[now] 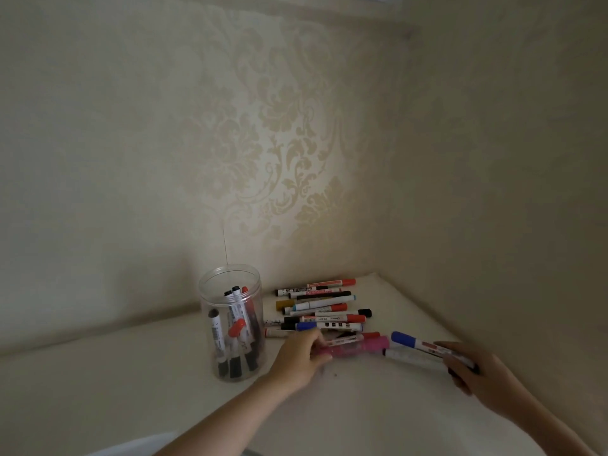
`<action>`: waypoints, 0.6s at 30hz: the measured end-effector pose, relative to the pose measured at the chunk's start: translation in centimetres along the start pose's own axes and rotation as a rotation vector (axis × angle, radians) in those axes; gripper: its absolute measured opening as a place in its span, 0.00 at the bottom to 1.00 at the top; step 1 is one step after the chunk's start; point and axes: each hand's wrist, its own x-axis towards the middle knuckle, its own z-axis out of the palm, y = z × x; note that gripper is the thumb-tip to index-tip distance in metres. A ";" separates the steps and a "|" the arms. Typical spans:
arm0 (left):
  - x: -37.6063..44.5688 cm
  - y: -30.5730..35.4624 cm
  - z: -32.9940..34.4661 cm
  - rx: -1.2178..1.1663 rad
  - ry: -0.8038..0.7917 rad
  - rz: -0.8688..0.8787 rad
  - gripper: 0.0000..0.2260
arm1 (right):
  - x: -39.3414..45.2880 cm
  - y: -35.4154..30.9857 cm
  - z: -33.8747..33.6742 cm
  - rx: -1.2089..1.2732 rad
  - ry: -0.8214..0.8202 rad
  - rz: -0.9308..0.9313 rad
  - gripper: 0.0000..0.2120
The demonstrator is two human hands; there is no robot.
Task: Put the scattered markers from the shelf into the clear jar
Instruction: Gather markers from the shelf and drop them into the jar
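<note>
The clear jar (230, 324) stands upright on the pale shelf (131, 373), holding several markers with black and red caps. Right of it lies a pile of scattered markers (322, 307) in red, black, blue and yellow. My left hand (301, 357) reaches into the near edge of the pile, fingers closed around the end of a pink marker (358, 348). My right hand (473, 373) grips two markers by their ends: a blue-capped marker (414, 342) and a white marker (411, 357) just below it.
The shelf ends in a corner, with patterned wallpaper (296, 143) behind and a plain wall (493, 225) on the right. The jar stands close to the pile's left end.
</note>
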 end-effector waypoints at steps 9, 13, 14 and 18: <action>-0.5 -0.2 0.4 0.138 0.143 0.223 0.06 | -0.9 -1.6 2.2 0.116 0.217 0.144 0.05; -0.2 1.1 -1.0 0.055 0.184 0.228 0.06 | -1.1 -4.0 3.1 0.134 0.287 0.094 0.03; -0.1 1.4 -1.3 0.032 0.200 0.225 0.05 | -1.1 -4.6 3.2 0.141 0.301 0.078 0.04; -0.4 1.7 -1.0 -0.041 0.189 0.138 0.03 | -0.9 -6.1 4.1 0.100 0.305 0.038 0.08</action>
